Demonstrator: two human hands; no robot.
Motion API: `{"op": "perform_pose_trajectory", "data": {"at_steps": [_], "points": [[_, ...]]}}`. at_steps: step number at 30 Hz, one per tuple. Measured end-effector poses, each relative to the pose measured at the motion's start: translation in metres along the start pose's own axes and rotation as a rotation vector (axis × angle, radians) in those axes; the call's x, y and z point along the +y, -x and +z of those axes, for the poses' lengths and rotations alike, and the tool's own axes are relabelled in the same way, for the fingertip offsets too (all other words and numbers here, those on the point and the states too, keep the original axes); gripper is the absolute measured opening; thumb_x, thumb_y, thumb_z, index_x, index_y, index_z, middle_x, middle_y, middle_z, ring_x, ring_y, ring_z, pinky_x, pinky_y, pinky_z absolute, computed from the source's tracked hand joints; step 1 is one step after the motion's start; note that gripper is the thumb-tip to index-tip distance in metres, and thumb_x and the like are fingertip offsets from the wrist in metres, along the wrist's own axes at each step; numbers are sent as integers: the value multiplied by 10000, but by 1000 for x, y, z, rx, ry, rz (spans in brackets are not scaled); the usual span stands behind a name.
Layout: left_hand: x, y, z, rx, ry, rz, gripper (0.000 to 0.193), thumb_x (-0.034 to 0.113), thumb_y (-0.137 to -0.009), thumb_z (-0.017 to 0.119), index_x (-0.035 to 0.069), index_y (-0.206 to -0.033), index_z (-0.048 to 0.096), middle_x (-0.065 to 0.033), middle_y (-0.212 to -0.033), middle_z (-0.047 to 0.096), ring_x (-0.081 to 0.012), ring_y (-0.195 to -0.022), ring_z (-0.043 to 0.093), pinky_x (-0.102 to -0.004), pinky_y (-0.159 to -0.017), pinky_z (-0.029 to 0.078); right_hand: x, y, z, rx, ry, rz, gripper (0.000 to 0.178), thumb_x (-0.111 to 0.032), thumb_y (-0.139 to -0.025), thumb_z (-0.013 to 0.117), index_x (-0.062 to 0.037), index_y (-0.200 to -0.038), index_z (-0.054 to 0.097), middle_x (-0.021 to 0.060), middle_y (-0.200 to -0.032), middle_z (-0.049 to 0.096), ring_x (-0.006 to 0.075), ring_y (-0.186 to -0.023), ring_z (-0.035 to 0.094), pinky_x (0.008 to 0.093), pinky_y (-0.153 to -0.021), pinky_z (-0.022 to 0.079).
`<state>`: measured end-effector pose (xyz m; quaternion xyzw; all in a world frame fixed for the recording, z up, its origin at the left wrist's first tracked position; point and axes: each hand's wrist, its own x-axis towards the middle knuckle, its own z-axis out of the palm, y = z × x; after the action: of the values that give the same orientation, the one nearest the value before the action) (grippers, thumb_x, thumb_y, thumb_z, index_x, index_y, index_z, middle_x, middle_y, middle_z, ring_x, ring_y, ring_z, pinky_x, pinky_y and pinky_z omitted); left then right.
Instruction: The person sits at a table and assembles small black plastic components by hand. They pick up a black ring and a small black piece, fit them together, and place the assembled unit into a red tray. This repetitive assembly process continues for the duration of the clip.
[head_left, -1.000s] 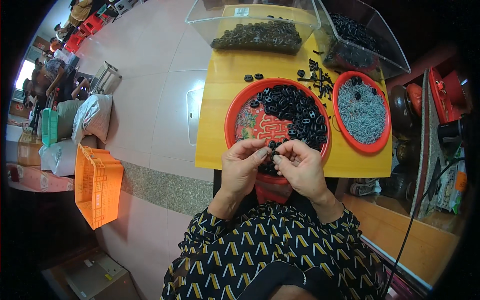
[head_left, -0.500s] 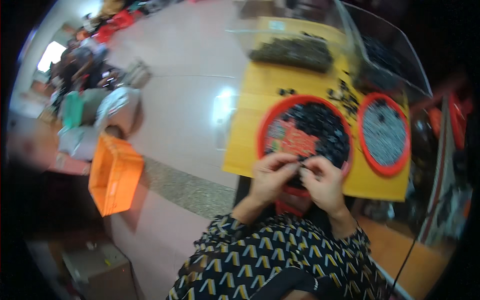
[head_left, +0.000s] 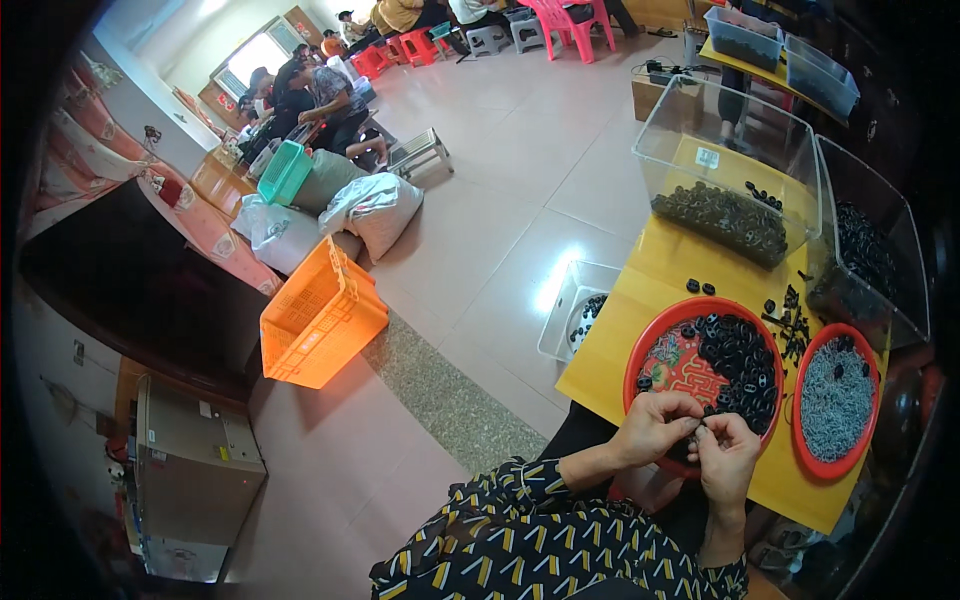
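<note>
My left hand (head_left: 652,428) and my right hand (head_left: 728,452) meet over the near edge of a round red basin (head_left: 634,352). Both have their fingertips pinched together on a small black part (head_left: 702,422), mostly hidden by the fingers. Many black oval plastic pieces (head_left: 745,362) fill the basin's right side, while its patterned red bottom shows at the left. To the right, a red oval tray (head_left: 799,400) holds a heap of small silvery metal pieces (head_left: 836,405), probably screws, with a few black bits on top. Loose black parts (head_left: 793,325) lie between the two containers.
Clear plastic bins (head_left: 735,175) with dark parts stand at the far side of the yellow tabletop (head_left: 600,365). A white bin (head_left: 560,325) sits on the floor beside it. Leftward are an orange crate (head_left: 325,320) and sacks (head_left: 375,210). People (head_left: 335,95) sit farther off.
The view has swung to the left, so the basin and hands appear farther right and lower. My hands stay pinched together over the basin's near edge.
</note>
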<state>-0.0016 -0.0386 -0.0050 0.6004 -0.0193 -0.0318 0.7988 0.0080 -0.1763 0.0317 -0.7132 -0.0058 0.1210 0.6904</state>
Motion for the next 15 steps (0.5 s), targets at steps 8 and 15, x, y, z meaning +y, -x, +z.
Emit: {"op": "perform_pose_trajectory", "data": {"at_steps": [8,15], "points": [[1,0,9,28,157,-21,145,42,-831,554,-24,-959,571,-25,-872,585,-79,-807,552,-226,-718,465,-1,-5,-6,-2,42,-42,18,-3,-791,547,6,-807,546,7,-664,540,42,-545,508,177,-476,435],[-2,-1,2,-81,162,-56,133,47,-838,545,-23,-950,561,-16,-868,571,-75,-805,541,-228,-717,459,2,-1,-9,-19,6,-31,33,-2,-791,550,4,-824,551,-1,-667,538,35,-561,505,173,-490,434]]}}
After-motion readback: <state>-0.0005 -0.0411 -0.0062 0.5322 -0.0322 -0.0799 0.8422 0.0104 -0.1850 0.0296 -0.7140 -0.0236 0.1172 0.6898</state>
